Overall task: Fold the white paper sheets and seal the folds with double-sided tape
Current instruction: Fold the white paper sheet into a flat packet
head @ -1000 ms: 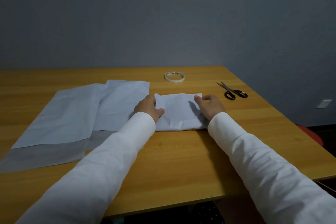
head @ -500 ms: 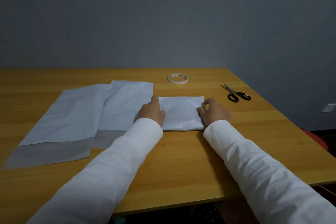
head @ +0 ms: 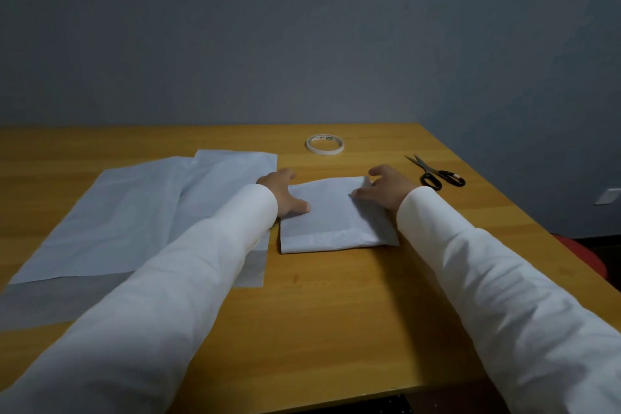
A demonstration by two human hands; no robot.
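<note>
Both hands on a folded white paper at the middle of the tabletop.

The folded paper [head: 336, 219] lies flat on the wooden tabletop [head: 336, 313], its long axis running left to right and its near edge roughly parallel to the near tabletop edge. The left hand [head: 284, 193] rests on the paper's left edge, thumb laid flat on the sheet and fingers loosely extended past the far left corner. The right hand [head: 386, 190] curls its fingers round the far right corner, which is lifted slightly, with the thumb pressing on top. To the left lie two unfolded paper sheets [head: 134, 212], overlapping, their long axes running near to far. A tape roll [head: 324, 144] lies flat farther back, and scissors [head: 437, 172] lie to the right, blades pointing far-left.
</note>
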